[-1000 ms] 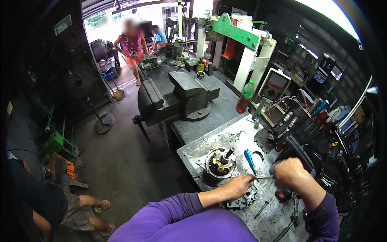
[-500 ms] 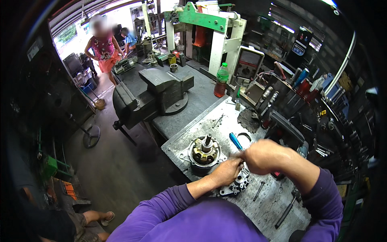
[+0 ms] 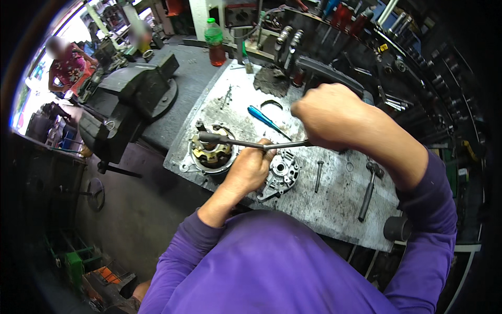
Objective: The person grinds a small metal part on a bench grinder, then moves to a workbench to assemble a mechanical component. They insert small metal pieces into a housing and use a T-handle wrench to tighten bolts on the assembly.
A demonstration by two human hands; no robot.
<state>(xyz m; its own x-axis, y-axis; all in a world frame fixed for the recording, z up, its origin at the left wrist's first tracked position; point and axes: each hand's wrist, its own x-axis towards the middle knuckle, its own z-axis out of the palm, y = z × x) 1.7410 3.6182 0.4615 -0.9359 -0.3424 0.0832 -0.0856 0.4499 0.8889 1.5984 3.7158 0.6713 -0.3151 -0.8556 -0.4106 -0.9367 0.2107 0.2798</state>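
My right hand (image 3: 327, 112) grips a long metal tool (image 3: 282, 145), whose dark end reaches left, over the round housing with brass-coloured parts and a central shaft (image 3: 219, 159). My left hand (image 3: 251, 168) is closed beneath that tool, beside the perforated cast-metal plate (image 3: 289, 175); what its fingertips hold is hidden. A blue-handled screwdriver (image 3: 259, 115) lies behind the hands, near a dark ring (image 3: 271, 103). A long bolt (image 3: 318, 177) and a dark hammer (image 3: 366, 199) lie to the right on the worn metal work surface (image 3: 345, 225).
A heavy bench vise (image 3: 130, 94) stands at the left. A bottle of red liquid (image 3: 214, 44), a dark rag (image 3: 271, 78) and tool racks (image 3: 397, 52) line the back and right. A person in a flowered top (image 3: 70, 70) is at the far upper left.
The view has tilted down toward the bench. My right hand has risen and moved away from my left, with the tool's dark end now farther left, over the housing.
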